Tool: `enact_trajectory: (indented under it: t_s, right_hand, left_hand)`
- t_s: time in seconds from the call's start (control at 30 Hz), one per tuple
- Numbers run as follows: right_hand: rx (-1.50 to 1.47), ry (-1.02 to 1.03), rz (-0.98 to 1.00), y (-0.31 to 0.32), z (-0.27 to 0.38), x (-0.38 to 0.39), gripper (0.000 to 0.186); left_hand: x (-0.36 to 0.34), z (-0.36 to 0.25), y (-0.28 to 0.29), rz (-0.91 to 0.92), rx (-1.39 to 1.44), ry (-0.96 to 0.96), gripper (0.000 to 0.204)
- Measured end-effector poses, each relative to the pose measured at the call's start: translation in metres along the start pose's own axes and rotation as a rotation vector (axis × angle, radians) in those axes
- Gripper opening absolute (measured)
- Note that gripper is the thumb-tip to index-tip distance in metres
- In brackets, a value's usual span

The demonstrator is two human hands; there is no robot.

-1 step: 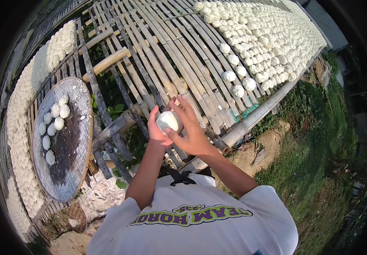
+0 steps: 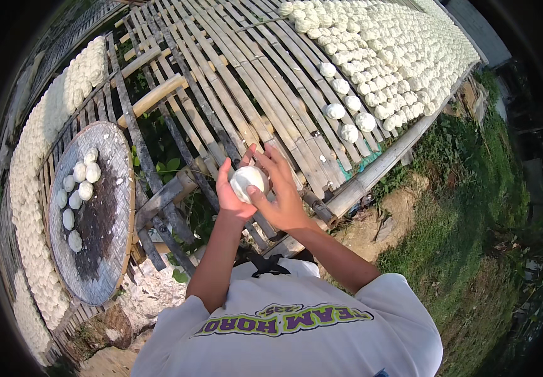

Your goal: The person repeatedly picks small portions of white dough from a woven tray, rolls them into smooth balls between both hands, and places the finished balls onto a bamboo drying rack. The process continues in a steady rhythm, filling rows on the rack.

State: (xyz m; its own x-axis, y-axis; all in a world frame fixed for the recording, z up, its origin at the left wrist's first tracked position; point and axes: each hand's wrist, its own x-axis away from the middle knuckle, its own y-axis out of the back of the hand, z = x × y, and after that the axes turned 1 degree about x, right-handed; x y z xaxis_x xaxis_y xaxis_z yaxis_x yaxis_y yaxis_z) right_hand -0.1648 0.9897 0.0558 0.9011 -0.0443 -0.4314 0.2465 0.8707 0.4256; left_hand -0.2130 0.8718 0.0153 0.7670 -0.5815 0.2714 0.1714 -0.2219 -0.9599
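Note:
My left hand (image 2: 230,198) cups a round white ball (image 2: 246,184), and my right hand (image 2: 281,198) wraps over it from the right, its thumb resting across the ball's face. Both hands are just above the near part of the slatted bamboo rack (image 2: 234,56). To the left, a round woven tray (image 2: 108,251) carries a dark patch and several similar balls (image 2: 85,190). Several loose white balls (image 2: 364,122) lie spaced out on the slats to the right of my hands.
Dense rows of white lumps (image 2: 410,63) cover the upper right of the rack; another long band of them (image 2: 29,207) runs along the left. A thick bamboo pole (image 2: 378,163) edges the rack on the right, with grass and dirt (image 2: 447,232) below. A short bamboo pole (image 2: 152,97) lies across slats.
The view has shifted slightly, so the rack's far part sits a little higher at the right and lower at the left. My right thumb has moved slightly on the ball, which stays held.

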Motion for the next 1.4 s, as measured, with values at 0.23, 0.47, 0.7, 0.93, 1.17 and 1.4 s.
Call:
enact_trajectory:
  t_s: [0.23,0.47,0.7,0.93,1.17,1.4]
  right_hand:
    - [-1.491,-0.827,-0.453,-0.006,-0.082,-0.01,0.042]
    - [-0.161,-0.338,-0.293,0.012,-0.134,-0.028,0.054]
    - [-1.393,-1.12,-0.416,0.043,-0.253,-0.093,0.044]
    - [-0.261,-0.811,-0.193,0.127,-0.401,-0.214,0.043]
    - [0.727,-0.236,0.333,0.146,-0.463,-0.236,0.064]
    - [1.191,-0.307,0.323,0.091,-0.44,-0.188,0.075]
  left_hand:
    - [-0.076,0.027,0.003,-0.332,-0.582,-0.392,0.077]
    - [-0.142,0.027,0.02,-0.116,-0.308,0.02,0.075]
    - [-0.21,-0.006,0.074,-0.435,-1.525,-0.246,0.073]
    - [-0.159,-0.076,0.134,-0.515,-1.117,-0.07,0.063]
    - [-0.134,-0.084,0.124,-0.676,-1.054,0.013,0.06]
    - [-0.088,-0.075,0.093,-0.537,-1.056,0.029,0.061]
